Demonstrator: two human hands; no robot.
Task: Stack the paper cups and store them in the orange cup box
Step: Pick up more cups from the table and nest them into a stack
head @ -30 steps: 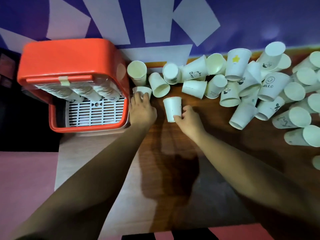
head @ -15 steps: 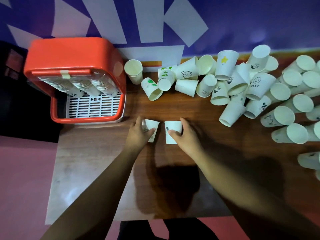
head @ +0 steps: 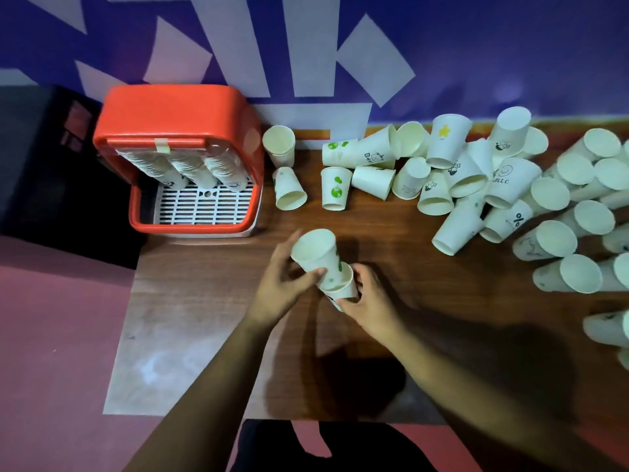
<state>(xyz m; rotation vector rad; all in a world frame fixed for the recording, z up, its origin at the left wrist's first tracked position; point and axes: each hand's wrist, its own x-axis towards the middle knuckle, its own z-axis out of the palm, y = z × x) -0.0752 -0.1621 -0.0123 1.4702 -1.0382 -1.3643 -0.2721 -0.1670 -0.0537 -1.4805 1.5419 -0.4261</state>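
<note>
A paper cup [head: 315,253] with green marks sits tilted, its base slotted into a second cup [head: 342,287], above the middle of the wooden table [head: 204,318]. The left hand [head: 282,287] curls around the upper cup; the right hand [head: 372,303] pinches the lower one. The orange cup box [head: 177,114] stands far left, holding stacks of cups [head: 190,168]. Loose cups [head: 510,185] lie scattered far right.

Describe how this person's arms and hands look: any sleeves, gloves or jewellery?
The left hand and right hand are bare, with no gloves, rings or bracelets visible. The left forearm and right forearm are uncovered down to the frame's edge, with no sleeves, watch or markings. Dim light could hide small details.
</note>
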